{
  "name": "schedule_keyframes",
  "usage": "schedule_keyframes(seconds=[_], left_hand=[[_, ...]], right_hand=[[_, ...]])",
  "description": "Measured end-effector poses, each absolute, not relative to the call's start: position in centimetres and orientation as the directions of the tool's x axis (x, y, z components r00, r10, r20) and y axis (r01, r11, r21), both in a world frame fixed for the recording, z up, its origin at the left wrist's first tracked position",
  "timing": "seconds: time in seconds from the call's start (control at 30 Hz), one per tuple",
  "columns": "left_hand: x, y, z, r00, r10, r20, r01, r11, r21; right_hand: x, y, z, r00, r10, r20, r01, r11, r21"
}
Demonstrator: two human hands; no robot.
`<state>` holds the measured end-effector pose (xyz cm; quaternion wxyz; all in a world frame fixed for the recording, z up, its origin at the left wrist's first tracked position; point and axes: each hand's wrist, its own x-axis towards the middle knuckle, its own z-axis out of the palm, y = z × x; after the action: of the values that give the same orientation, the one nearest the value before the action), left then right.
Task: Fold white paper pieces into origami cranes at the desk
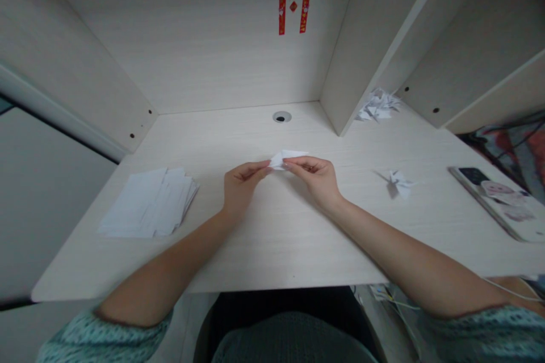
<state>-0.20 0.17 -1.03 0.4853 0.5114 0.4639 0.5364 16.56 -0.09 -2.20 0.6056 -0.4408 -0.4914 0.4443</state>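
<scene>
A small folded piece of white paper (277,160) is held just over the middle of the desk, between both hands. My left hand (243,184) pinches its left end between thumb and forefinger. On the other side, my right hand (315,180) grips it with thumb and fingertips, and part of the paper sticks out behind those fingers. The fingers hide some of the folds. To the right lies a folded white paper figure (400,182) with pointed tips. A stack of white paper sheets (147,202) sits left of my left hand, its edges uneven.
A pile of folded white paper figures (378,105) rests at the back right, beside an upright wooden divider (361,45). A phone (498,201) lies near the right edge. Behind my hands, a round cable hole (281,117) is set in the desk (255,249).
</scene>
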Motion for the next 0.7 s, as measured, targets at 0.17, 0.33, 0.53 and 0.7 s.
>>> schedule_keyframes(seconds=[0.17,0.33,0.53,0.7], left_hand=[[-0.1,0.19,-1.01,-0.027,0.998,0.061,-0.08,-0.063,0.995],[0.0,0.12,-0.7,-0.013,0.998,0.054,-0.109,-0.055,0.992],[0.1,0.05,-0.67,-0.001,0.998,0.065,-0.11,-0.065,0.992],[0.06,0.0,-0.73,0.022,0.999,0.048,-0.11,-0.045,0.993]], right_hand=[[16.58,-0.14,-2.14,0.127,0.971,0.204,-0.109,0.218,-0.97],[16.45,-0.15,-1.89,0.133,0.977,0.169,-0.157,0.189,-0.969],[16.44,-0.1,-1.87,0.134,0.975,0.176,-0.174,0.198,-0.965],[16.51,-0.17,-2.09,0.167,0.957,0.235,-0.103,0.254,-0.962]])
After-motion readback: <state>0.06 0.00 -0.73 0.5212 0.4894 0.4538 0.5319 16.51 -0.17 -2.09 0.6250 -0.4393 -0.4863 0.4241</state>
